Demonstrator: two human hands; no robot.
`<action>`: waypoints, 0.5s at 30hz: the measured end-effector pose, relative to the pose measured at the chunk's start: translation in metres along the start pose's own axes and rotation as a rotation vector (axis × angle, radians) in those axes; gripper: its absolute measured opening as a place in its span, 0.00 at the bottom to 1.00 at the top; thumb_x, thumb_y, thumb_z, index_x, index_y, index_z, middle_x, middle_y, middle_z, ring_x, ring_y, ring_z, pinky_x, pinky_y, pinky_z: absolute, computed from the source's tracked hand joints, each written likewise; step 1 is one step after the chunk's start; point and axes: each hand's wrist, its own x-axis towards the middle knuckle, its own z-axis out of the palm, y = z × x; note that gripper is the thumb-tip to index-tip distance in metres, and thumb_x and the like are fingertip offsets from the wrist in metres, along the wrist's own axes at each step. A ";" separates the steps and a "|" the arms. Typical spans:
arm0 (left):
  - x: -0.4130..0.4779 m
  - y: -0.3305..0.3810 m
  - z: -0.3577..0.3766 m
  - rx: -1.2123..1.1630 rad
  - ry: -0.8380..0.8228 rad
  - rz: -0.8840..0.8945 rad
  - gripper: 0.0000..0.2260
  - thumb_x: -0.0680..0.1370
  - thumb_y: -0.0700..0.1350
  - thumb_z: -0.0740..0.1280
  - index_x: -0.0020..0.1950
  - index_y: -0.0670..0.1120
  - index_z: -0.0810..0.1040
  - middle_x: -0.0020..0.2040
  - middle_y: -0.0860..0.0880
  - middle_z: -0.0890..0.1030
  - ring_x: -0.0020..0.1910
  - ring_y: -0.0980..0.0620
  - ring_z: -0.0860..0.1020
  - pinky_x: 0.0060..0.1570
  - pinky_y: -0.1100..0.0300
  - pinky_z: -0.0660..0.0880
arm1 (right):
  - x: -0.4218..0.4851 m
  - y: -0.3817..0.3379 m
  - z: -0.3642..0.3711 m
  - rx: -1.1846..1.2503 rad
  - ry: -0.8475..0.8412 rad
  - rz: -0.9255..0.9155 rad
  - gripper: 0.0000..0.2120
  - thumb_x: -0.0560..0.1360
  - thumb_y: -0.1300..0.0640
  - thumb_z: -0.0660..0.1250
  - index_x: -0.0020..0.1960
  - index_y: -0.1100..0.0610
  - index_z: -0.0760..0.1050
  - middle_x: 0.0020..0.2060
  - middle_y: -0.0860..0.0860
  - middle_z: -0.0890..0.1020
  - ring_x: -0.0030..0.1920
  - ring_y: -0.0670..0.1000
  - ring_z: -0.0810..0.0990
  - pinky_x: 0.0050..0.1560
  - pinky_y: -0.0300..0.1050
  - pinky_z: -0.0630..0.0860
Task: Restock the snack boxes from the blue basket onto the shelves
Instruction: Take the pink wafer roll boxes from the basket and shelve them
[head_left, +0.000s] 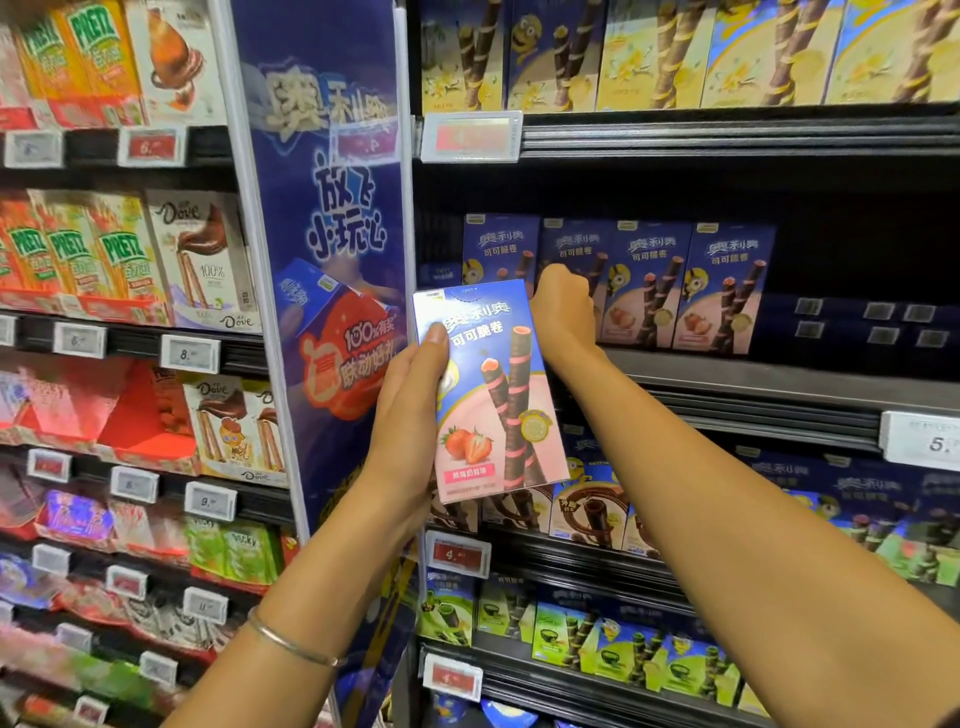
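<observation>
Strawberry box (488, 395), blue above and pink below, stands nearly upright in the left hand (410, 415), its long axis vertical with the top leaning slightly left. The thumb lies across the printed face near the upper left edge and the other fingers wrap behind, so the grip is a firm clasp on the box's side. The box hangs in front of the shelving, lower than and just left of the middle shelf (727, 374), where a shelf row (727, 291) of matching boxes stands face-out. The right hand (563, 306) is up at that row, knuckles toward the camera and fingers curled in against the second box from the left. Whether they clasp that box or merely push on it cannot be told, since the fingertips are hidden. Of the two hands, the right is nearer the shelf, while the left carries the stock. The coming move likely turns on this: the held box must travel up, right and away from the person, staying upright, to join the row, probably where the right hand makes room. The blue basket is out of view.
</observation>
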 end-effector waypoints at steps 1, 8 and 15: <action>0.000 0.000 0.000 0.002 0.000 -0.003 0.27 0.85 0.59 0.63 0.76 0.41 0.72 0.65 0.36 0.84 0.64 0.31 0.82 0.68 0.29 0.74 | 0.001 0.000 0.000 -0.004 -0.006 0.000 0.21 0.79 0.54 0.69 0.35 0.54 0.60 0.33 0.49 0.65 0.30 0.49 0.64 0.30 0.46 0.60; -0.002 0.001 0.000 -0.003 -0.002 -0.044 0.27 0.84 0.60 0.64 0.75 0.42 0.72 0.65 0.36 0.84 0.63 0.31 0.82 0.67 0.28 0.75 | 0.001 0.000 0.004 -0.042 -0.029 0.001 0.17 0.80 0.58 0.67 0.37 0.57 0.62 0.37 0.53 0.70 0.36 0.56 0.70 0.32 0.47 0.62; -0.001 0.000 -0.001 -0.013 -0.003 -0.058 0.25 0.84 0.59 0.64 0.76 0.44 0.72 0.64 0.38 0.84 0.63 0.32 0.83 0.67 0.29 0.75 | -0.022 0.002 -0.019 0.090 0.051 0.050 0.15 0.80 0.49 0.68 0.53 0.60 0.69 0.47 0.53 0.75 0.44 0.57 0.73 0.37 0.49 0.67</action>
